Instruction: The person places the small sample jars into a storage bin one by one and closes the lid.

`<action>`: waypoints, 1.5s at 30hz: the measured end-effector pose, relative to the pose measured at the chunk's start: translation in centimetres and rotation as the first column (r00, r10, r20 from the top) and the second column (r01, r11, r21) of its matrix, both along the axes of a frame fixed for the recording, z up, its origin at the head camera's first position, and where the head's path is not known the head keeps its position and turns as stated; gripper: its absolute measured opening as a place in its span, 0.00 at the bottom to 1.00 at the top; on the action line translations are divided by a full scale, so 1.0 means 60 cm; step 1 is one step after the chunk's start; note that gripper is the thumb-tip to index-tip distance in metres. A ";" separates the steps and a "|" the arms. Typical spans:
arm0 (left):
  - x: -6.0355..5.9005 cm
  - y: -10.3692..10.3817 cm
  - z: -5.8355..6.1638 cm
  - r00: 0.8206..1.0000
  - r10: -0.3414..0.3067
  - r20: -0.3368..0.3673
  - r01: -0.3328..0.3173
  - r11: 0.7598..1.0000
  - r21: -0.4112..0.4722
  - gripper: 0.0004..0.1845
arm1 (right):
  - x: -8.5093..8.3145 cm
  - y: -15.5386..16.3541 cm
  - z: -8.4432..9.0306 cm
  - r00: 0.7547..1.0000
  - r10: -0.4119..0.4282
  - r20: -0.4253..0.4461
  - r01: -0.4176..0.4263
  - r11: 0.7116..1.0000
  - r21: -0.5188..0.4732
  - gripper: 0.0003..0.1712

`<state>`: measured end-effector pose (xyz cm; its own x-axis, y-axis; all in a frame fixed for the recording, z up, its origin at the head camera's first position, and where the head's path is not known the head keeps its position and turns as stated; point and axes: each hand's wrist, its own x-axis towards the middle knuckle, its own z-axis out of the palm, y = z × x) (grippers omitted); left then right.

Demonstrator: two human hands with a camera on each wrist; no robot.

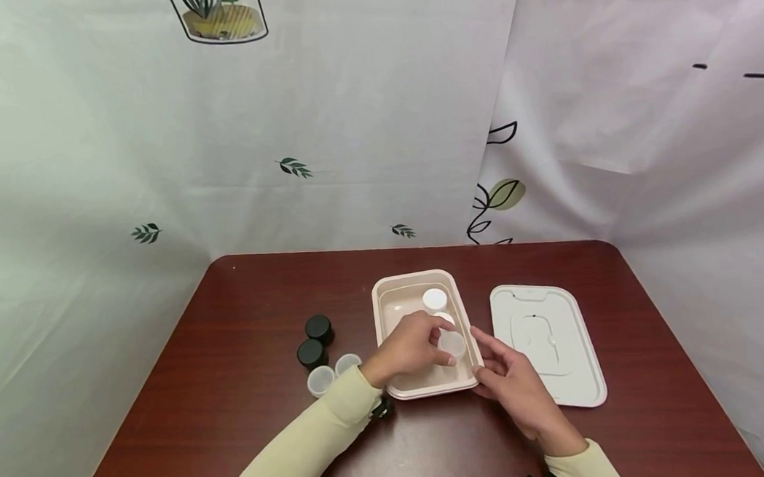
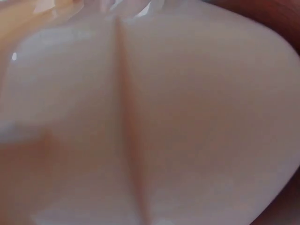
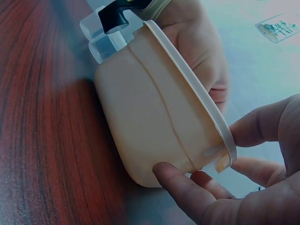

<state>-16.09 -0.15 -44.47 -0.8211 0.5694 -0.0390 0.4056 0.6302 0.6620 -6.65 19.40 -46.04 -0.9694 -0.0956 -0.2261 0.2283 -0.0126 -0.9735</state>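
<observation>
Item: tub [image 1: 387, 318], beige, rectangular, open, at mid-table [image 1: 242, 305]. Contents: one white-capped jar [image 1: 434, 299] at the far end, a second cap just nearer and partly hidden, and a clear jar [image 1: 453, 343] at the near right.

Left hand [image 1: 410, 348]: reaches into the tub, fingers curled over the clear jar and pinching it; whether the jar rests on the tub floor cannot be told.

Right hand [image 1: 512, 385]: spread, fingers loosely extended, tips touching the tub's near right corner; in the right wrist view the thumb [image 3: 187, 192] lies against the outer wall below the rim [image 3: 197, 89].

Lid [image 1: 549, 341]: white, flat on the table, right of the tub and apart from it.

Loose stock, left of the tub: two black caps [image 1: 316, 341]; two clear cups [image 1: 332, 373], close together.

Risks, as judged: the tub is light and steadied only by fingertips, so a sideways push from the left hand could slide or tip it. The clear jar sits close to the capped ones; a knock could topple them. The left sleeve lies near the clear cups and could sweep them.

Surface: dark red-brown wood grain, glossy, rounded corners.

Room: pale leaf-print cloth hung behind and on both sides.
</observation>
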 end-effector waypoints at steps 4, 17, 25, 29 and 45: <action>0.006 0.005 -0.002 0.999 0.004 -0.036 -0.006 0.998 -0.063 0.28 | 0.000 0.000 0.000 1.000 -0.003 -0.001 0.003 1.000 0.003 0.39; 0.025 0.014 -0.001 0.981 0.021 -0.193 -0.056 0.982 -0.178 0.29 | 0.000 0.002 -0.001 1.000 -0.005 0.001 0.005 1.000 0.008 0.39; 0.026 0.011 0.001 0.979 0.019 -0.203 -0.053 0.985 -0.164 0.28 | 0.001 0.003 -0.003 1.000 0.004 0.007 -0.004 1.000 0.016 0.39; 0.026 0.005 0.009 0.982 0.035 -0.184 -0.058 0.991 -0.124 0.27 | 0.001 0.002 -0.002 1.000 0.001 0.007 -0.001 1.000 0.017 0.39; 0.010 -0.053 0.065 0.992 0.126 -0.028 -0.116 0.964 0.241 0.24 | 0.004 -0.003 0.003 1.000 -0.012 -0.001 0.012 0.999 0.031 0.39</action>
